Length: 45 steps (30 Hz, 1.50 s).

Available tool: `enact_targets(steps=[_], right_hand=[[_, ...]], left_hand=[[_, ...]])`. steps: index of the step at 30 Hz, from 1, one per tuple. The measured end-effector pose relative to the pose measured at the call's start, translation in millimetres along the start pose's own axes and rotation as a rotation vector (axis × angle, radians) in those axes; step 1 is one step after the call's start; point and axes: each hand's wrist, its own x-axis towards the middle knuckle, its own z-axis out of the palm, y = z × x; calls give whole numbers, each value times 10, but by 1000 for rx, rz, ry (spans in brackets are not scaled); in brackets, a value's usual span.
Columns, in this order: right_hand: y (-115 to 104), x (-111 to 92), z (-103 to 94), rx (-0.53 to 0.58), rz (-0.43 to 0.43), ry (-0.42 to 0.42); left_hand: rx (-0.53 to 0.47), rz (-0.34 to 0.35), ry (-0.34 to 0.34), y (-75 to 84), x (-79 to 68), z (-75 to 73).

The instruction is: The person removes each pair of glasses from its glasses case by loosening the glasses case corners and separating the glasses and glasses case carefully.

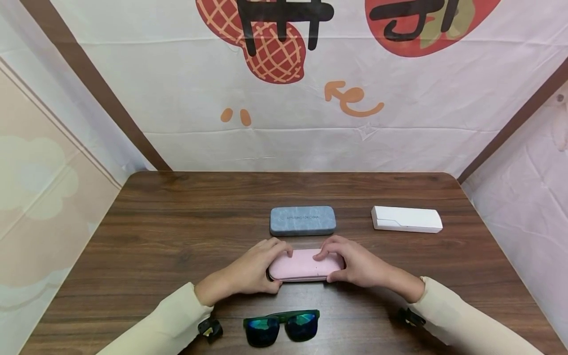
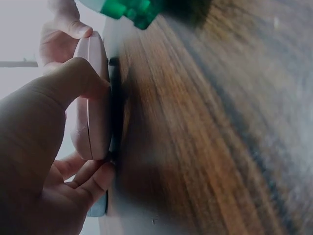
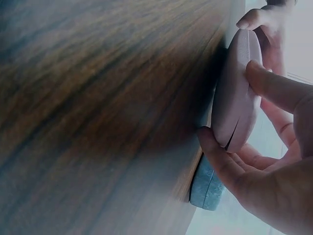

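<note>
The pink case point(image 1: 305, 265) lies directly between the left hand point(image 1: 255, 266) and the right hand point(image 1: 357, 261), its long axis running from one to the other. Each hand has its own end, so neither is nearer: both touch it.

The left hand is bent round the left end, fingers over the top and thumb low on the side facing the person. The right hand mirrors it, its fingers curled over the right end and its thumb at the near edge. Each is parted only as wide as the case it grips. At the right hand's end, a dark slit shows in the seam point(image 3: 234, 135); whether the case rests fully on the table point(image 1: 177, 236) cannot be told.

Just beyond the fingers of both hands is the blue case point(image 1: 303, 222), roughly parallel to the pink one. The white case point(image 1: 407, 220) sits beyond the right hand and to its right. The sunglasses point(image 1: 306, 327) lie on the person's side of the left hand, slightly to its right.
</note>
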Motion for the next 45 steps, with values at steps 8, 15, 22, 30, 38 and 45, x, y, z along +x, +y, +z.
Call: enact_targets(steps=[8,15,22,30,38,45], right_hand=[[-32,-12,6,-68,-10,-8],[-28,-23,21,-129,-57,-14],[-35,-32,25,-168,-55,-21],[-31,-43,52,-228,-16,-10],[-35,-41,79,-291,-39,-4],[-36,-46,86,-316,-44,-4]], left_hand=[[-14,-1,-26,-31,-3,5],[5,10,-32,-45,-15,11],[7,19,-48,-45,-36,6],[47,60,-56,-43,-31,-7],[76,88,-25,-43,-29,-5],[50,50,-34,-30,-26,-6]])
